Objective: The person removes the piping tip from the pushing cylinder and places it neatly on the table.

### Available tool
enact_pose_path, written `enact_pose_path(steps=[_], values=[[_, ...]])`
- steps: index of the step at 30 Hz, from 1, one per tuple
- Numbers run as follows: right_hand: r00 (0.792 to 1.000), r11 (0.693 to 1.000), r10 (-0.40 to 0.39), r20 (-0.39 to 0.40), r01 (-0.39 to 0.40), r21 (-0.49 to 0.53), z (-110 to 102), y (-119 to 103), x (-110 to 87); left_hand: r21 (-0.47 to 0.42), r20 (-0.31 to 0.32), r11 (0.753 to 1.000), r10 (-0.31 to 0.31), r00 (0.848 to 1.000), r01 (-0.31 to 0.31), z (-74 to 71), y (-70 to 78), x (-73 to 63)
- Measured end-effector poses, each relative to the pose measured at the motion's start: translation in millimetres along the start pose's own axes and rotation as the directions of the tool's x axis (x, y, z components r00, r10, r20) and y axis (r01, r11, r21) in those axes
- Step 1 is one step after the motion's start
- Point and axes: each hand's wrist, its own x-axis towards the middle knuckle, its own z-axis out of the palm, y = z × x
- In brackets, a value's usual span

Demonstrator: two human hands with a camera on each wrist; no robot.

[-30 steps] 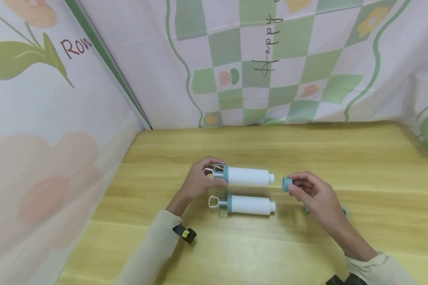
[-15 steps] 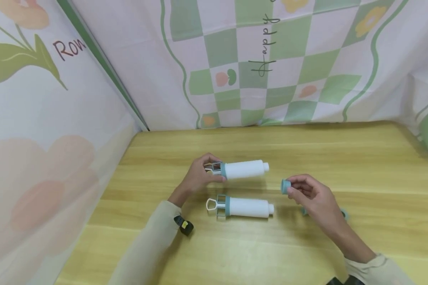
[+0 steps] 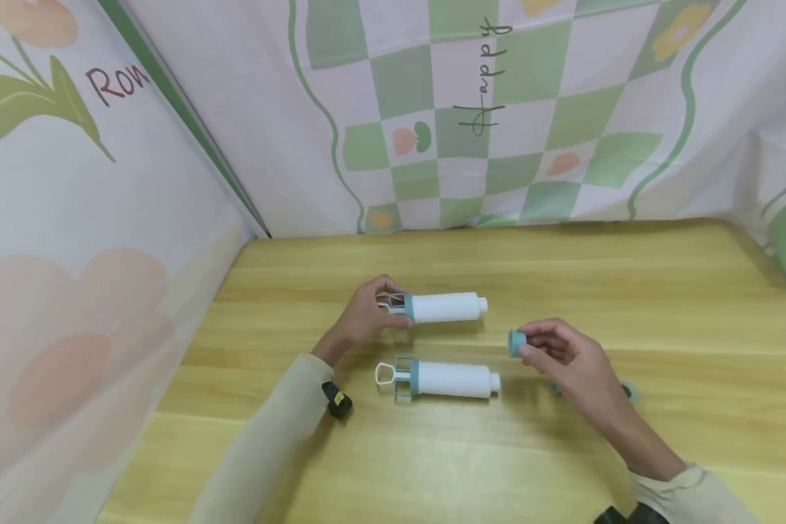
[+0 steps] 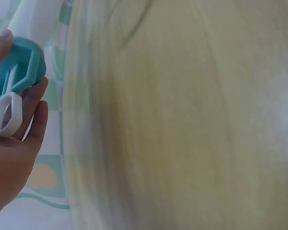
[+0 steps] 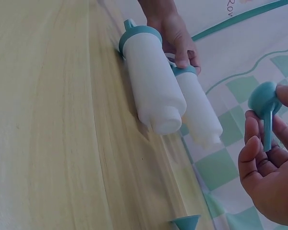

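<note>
My left hand (image 3: 362, 314) grips a white plastic syringe (image 3: 447, 308) by its teal collar and finger frame, its stubby tip towards the right. A white loop handle (image 4: 8, 115) on its plunger shows among the fingers in the left wrist view. Nearer to me, a matching syringe (image 3: 455, 380) lies on the table, parallel to the held one. My right hand (image 3: 573, 358) pinches a small teal cup-shaped piece (image 3: 516, 343) between thumb and fingers, to the right of both tips. From the right wrist camera this teal piece (image 5: 264, 98) appears rounded, with a thin stem pointing down.
Beneath the right forearm, more teal parts (image 3: 629, 391) lie partly hidden on the wooden table (image 3: 485, 458). A teal cone (image 5: 186, 222) shows at the bottom of the right wrist view. Patterned cloth (image 3: 393, 94) hangs behind the table and on the left.
The left hand has moved its syringe slightly away from me, widening the gap to the lying one; its tip tilted back, then levelled somewhat. The right hand has barely moved and keeps its pinch.
</note>
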Motion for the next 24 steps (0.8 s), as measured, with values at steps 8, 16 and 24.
enact_pose_path(steps=[8, 16, 24], values=[[1.000, 1.000, -0.023, 0.001, 0.023, 0.007, 2.3, 0.4, 1.4, 0.006, 0.036, 1.000, -0.011, 0.999, 0.011, -2.9, -6.3, 7.4], [1.000, 1.000, -0.016, 0.006, 0.016, -0.010, 2.1, 0.5, 0.0, 0.033, 0.053, 0.999, -0.034, 0.998, 0.032, 0.3, -8.7, 11.1], [1.000, 1.000, 0.003, -0.012, -0.004, -0.031, 1.7, -2.6, -1.5, 0.155, 0.042, 0.987, -0.050, 0.998, 0.043, 1.3, -5.7, 11.4]])
